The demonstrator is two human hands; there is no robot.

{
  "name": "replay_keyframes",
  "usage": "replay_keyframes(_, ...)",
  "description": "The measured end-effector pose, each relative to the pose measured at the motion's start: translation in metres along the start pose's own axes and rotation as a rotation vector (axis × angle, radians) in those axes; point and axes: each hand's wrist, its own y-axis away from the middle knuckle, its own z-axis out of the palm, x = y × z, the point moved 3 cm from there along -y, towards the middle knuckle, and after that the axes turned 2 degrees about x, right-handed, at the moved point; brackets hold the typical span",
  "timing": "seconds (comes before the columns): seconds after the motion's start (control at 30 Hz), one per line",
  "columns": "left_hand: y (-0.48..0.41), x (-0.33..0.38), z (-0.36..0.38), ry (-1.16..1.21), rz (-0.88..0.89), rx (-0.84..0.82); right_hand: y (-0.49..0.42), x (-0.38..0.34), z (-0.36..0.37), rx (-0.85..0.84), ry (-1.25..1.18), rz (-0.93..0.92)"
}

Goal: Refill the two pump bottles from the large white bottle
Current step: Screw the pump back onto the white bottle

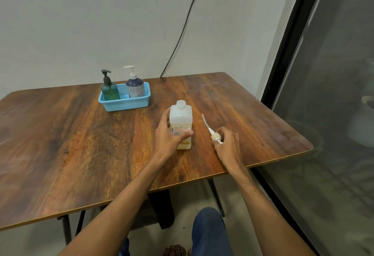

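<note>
Two grips busy: left hand (170, 136) clasping large white bottle (180, 124) mid-body, seemingly light, slippery; right hand (226, 142) pinching removed pump (211, 130).

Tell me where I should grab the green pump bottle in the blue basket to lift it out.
Probably by the neck of the green pump bottle, just under its black pump head, coming from above. It stands upright at the left end of the blue basket, whose walls hide its lower body, and the white-pump bottle stands to its right.
</note>
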Motion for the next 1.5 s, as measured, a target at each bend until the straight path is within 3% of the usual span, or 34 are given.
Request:
replay_keyframes(0.33,-0.005,0.002,-0.002,-0.008,0.012,-0.002,-0.022,-0.041,-0.058,0.136,-0.305,-0.025)
replay_keyframes(0.63,-0.007,0.005,-0.004,-0.004,0.039,-0.008,-0.059,-0.122,-0.161,0.059,-0.449,-0.143)
replay_keyframes(1.03,-0.008,0.005,-0.005,0.002,0.054,-0.010,-0.071,-0.196,-0.213,-0.078,-0.308,-0.355)
replay_keyframes(1.5,-0.009,0.004,-0.006,-0.019,0.059,-0.014,-0.084,-0.206,-0.153,-0.323,-0.100,-0.336)
